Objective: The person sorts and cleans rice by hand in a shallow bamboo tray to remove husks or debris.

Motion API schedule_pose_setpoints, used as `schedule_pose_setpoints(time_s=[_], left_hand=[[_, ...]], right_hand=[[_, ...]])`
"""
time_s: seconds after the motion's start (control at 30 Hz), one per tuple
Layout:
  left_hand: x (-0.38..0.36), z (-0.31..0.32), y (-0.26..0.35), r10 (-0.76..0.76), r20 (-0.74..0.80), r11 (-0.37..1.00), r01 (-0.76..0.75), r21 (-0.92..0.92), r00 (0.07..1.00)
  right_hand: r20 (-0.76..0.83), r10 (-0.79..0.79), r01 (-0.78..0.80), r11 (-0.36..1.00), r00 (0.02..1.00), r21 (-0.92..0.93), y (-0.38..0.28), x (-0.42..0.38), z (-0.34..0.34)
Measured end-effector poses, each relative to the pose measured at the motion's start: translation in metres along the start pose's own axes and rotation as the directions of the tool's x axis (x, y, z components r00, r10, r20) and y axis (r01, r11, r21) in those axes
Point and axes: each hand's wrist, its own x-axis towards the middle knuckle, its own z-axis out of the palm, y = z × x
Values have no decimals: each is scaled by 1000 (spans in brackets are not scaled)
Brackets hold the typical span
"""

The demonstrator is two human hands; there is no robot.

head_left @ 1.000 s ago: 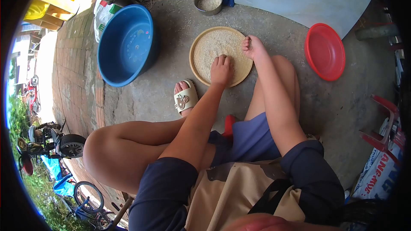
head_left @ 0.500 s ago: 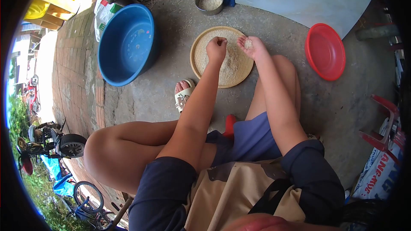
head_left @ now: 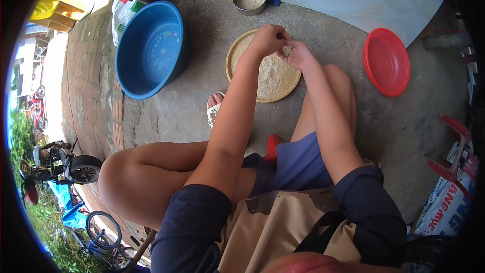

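A blue basin sits at the floor's left. Above the round tray of grain, the left hand curls, fingertips pinching at grains cupped in the upturned right hand. A red plate lies rightward.

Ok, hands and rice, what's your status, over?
Left hand pinching at grains in cupped right hand. Both above the round tray of rice. Blue tub and red plate off to the sides, nothing blocking.
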Motion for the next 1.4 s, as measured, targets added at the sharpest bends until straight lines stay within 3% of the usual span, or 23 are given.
schedule_pose_setpoints(time_s=[0.23,0.33,0.47,0.57,0.67,0.73,0.77,0.83,0.87,0.93,0.97,1.03,1.07,1.17,1.23,1.27,1.33,1.4], left_hand=[[-2,-1,5,79,-56,981,-67,183,995],[0,0,2,48,-87,992,-37,123,995],[0,2,2,103,-114,980,-81,182,988],[0,5,3,74,-76,977,-57,205,994],[2,7,-3,80,-74,949,-53,310,994],[5,8,-18,298,-260,907,-187,377,919],[7,8,-25,296,-260,907,-186,377,919],[9,6,-32,65,-392,967,39,252,918],[8,8,-36,64,-391,967,40,252,918],[4,15,-50,-33,-413,948,160,276,910],[1,23,-57,-33,-413,948,160,276,910],[-4,50,-74,62,-424,835,186,518,904],[-9,64,-83,60,-423,836,186,517,904],[-28,100,-105,166,-310,754,82,652,936],[-44,116,-111,430,-280,638,-69,767,858],[-48,119,-113,430,-285,641,-68,765,857],[-56,120,-112,289,-183,753,-105,650,940],[-57,118,-111,348,-187,717,-132,685,919]], right_hand=[[-42,23,-24,999,999,-40,-2,-6,8],[-33,53,-54,998,998,-36,-3,-5,7],[-10,64,-64,997,998,-38,-3,-1,3],[-40,26,-28,999,999,-46,-2,-3,5],[48,-38,41,997,998,-72,0,-1,1],[81,-61,60,998,995,12,-1,6,-5],[81,-59,59,998,995,13,-2,10,-7],[-17,-30,31,997,999,77,-6,14,-10],[-17,-29,30,997,999,78,-6,15,-13],[192,-17,-11,990,981,141,-8,15,-16],[192,-16,-11,990,981,141,-8,15,-16],[229,2,-31,992,973,124,-10,12,-13],[228,2,-31,992,974,124,-11,10,-13],[205,-4,-24,991,979,134,-12,8,-13],[144,-41,15,985,989,174,-13,7,-15],[143,-40,15,985,989,169,-14,7,-15],[143,-20,-12,976,989,219,-16,8,-19],[93,-33,10,970,995,244,-15,12,-22]])
